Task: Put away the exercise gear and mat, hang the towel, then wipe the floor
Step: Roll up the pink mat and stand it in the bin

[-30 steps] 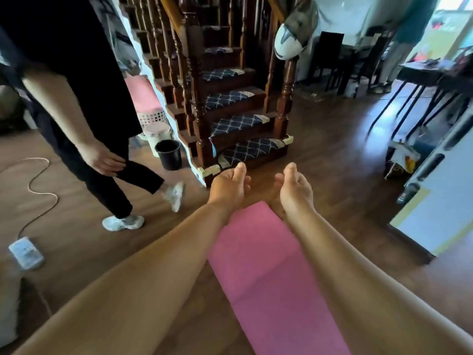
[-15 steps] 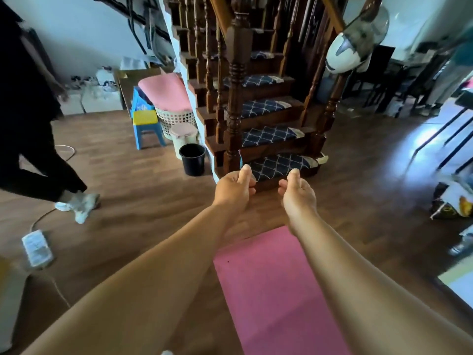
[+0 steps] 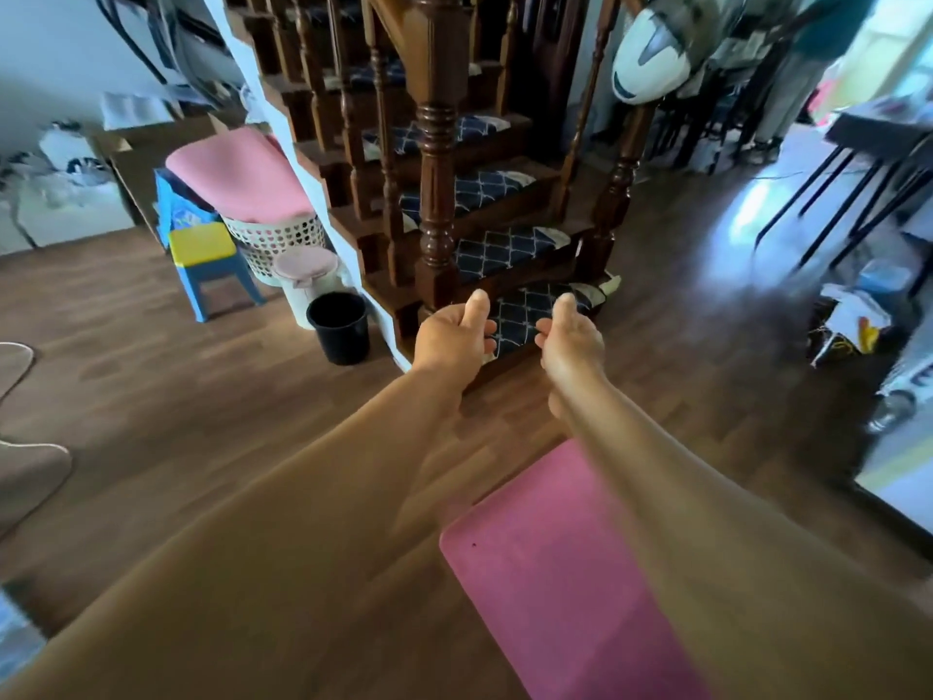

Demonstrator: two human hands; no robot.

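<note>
A pink exercise mat [image 3: 555, 573] lies flat on the wooden floor, running from the middle of the view to the bottom edge. Both my arms stretch forward above it. My left hand [image 3: 454, 336] and my right hand [image 3: 573, 341] hover side by side beyond the mat's far end, in front of the lowest stair. Each has its thumb up and its fingers curled, and neither holds anything. A second pink mat [image 3: 242, 174] lies bent over a white laundry basket [image 3: 275, 240] beside the stairs.
A wooden staircase with a thick newel post [image 3: 436, 194] rises straight ahead. A black bucket [image 3: 339, 325], a small lidded bin and a blue and yellow stool [image 3: 204, 260] stand left of it. Black-legged tables [image 3: 858, 194] and clutter fill the right side.
The view has swung left and upward, so the mat sits lower in frame. The person in black has walked out of view to the left. My hands keep the same pose.
</note>
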